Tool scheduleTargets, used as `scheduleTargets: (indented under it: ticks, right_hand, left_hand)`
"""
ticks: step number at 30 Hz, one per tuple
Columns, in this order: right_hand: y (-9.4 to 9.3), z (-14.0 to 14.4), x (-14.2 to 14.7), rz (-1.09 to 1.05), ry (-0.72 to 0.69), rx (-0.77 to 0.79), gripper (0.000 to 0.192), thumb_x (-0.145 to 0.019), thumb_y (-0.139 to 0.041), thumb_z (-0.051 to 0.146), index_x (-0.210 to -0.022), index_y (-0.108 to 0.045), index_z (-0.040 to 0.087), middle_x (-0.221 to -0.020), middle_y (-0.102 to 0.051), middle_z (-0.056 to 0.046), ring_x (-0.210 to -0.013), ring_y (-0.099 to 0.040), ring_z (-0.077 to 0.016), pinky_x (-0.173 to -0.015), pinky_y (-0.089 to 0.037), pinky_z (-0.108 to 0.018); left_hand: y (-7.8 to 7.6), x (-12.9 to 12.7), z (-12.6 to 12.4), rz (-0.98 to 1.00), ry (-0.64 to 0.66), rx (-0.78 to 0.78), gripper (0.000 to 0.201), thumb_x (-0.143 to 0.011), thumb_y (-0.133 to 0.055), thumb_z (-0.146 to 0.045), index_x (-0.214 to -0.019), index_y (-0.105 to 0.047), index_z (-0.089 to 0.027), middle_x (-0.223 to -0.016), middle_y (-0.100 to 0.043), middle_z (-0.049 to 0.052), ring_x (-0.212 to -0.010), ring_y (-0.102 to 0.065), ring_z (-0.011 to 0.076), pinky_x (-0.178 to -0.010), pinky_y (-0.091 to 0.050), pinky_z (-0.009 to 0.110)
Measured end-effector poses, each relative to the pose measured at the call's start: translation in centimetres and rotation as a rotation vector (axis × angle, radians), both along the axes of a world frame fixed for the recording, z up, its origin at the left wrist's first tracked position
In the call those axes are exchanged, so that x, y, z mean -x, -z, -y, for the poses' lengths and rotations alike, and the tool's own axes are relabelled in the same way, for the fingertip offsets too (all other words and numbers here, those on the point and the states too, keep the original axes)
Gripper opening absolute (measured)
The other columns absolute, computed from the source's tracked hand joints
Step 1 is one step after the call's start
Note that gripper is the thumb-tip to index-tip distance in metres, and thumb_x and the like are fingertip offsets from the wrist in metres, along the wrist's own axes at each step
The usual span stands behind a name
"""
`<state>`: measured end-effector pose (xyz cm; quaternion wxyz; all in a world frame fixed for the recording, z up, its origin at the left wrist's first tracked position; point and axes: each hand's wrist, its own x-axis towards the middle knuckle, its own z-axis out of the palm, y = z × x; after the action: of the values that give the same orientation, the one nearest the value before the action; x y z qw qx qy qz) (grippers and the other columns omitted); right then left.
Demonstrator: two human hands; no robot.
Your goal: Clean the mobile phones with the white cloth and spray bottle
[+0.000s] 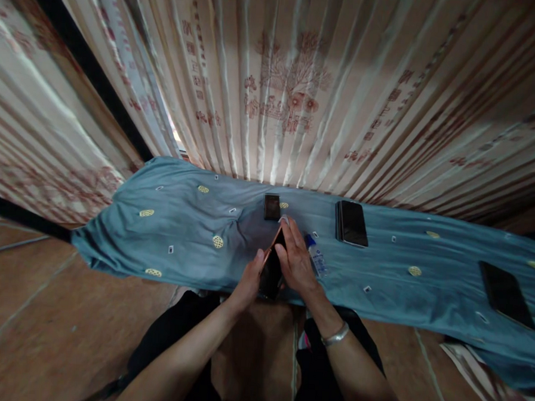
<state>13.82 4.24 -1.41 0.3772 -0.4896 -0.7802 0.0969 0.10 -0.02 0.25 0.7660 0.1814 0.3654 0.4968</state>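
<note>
My left hand grips the lower left edge of a dark phone with a copper rim, held tilted above the near edge of a blue cloth. My right hand lies over the phone's right side, fingers stretched along it, with something small and pale at the fingertips. A silver bracelet circles my right wrist. A small white bottle with a blue cap lies on the cloth just right of that hand.
On the cloth lie a small dark phone beyond my hands, a larger dark phone to the right, and another dark phone far right. Patterned cream curtains hang behind. Brown tiled floor lies to the left.
</note>
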Motion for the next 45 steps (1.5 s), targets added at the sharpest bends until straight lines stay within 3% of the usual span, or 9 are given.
scheduleTargets:
  ticks: [7,14,28,33,40,45]
  right_hand:
    - [0.1,0.1,0.2,0.030,-0.010,-0.028,0.062,-0.104,-0.034,0.035,-0.160,-0.014,0.019,-0.163,-0.030,-0.014,-0.154,-0.022,-0.0249,-0.123,-0.029,-0.053]
    - [0.3,0.1,0.2,0.026,-0.014,0.006,0.062,-0.104,-0.034,0.037,-0.160,-0.015,0.021,-0.164,-0.030,-0.013,-0.153,-0.022,-0.0253,-0.123,-0.029,-0.054]
    - [1.0,-0.1,-0.3,0.007,0.002,0.032,0.060,-0.104,-0.035,0.039,-0.159,-0.021,0.021,-0.162,-0.034,-0.013,-0.152,-0.027,-0.0238,-0.122,-0.030,-0.052]
    - [1.0,0.2,0.0,-0.133,0.017,0.128,0.059,-0.104,-0.031,0.045,-0.157,-0.030,0.020,-0.161,-0.036,-0.011,-0.151,-0.029,-0.0216,-0.124,-0.028,-0.049]
    - [0.6,0.4,0.5,-0.494,0.054,0.298,0.066,-0.100,-0.030,0.061,-0.149,-0.045,0.020,-0.154,-0.048,-0.008,-0.146,-0.039,-0.0202,-0.124,-0.028,-0.044]
    - [0.7,0.7,1.1,-0.604,0.030,0.386,0.070,-0.098,-0.032,0.067,-0.146,-0.051,0.020,-0.152,-0.050,-0.008,-0.145,-0.041,-0.0205,-0.125,-0.028,-0.043]
  left_hand:
    - [-0.3,0.3,0.1,-0.076,0.090,-0.056,0.059,-0.093,-0.050,-0.056,-0.131,-0.065,-0.014,-0.094,-0.078,0.013,-0.089,-0.073,0.0309,-0.077,-0.060,0.042]
    - [-0.3,0.7,0.0,-0.007,0.057,-0.001,0.058,-0.092,-0.052,-0.056,-0.130,-0.066,-0.014,-0.097,-0.078,0.012,-0.089,-0.073,0.0274,-0.075,-0.060,0.038]
    - [-1.8,2.1,-0.6,-0.023,-0.018,0.083,0.048,-0.101,-0.040,-0.043,-0.129,-0.066,-0.015,-0.105,-0.077,0.013,-0.095,-0.074,0.0247,-0.077,-0.062,0.035]
    - [-1.7,2.4,-0.7,0.006,-0.042,0.069,0.048,-0.101,-0.038,-0.043,-0.130,-0.065,-0.015,-0.111,-0.076,0.013,-0.101,-0.072,0.0255,-0.083,-0.062,0.038]
    - [-2.1,2.1,-1.0,0.005,-0.042,0.078,0.050,-0.100,-0.040,-0.046,-0.130,-0.065,-0.016,-0.108,-0.077,0.012,-0.102,-0.072,0.0268,-0.085,-0.061,0.039]
    - [-1.8,1.8,-1.4,0.030,-0.045,0.082,0.050,-0.099,-0.043,-0.047,-0.135,-0.061,-0.018,-0.110,-0.076,0.010,-0.104,-0.071,0.0264,-0.088,-0.059,0.038]
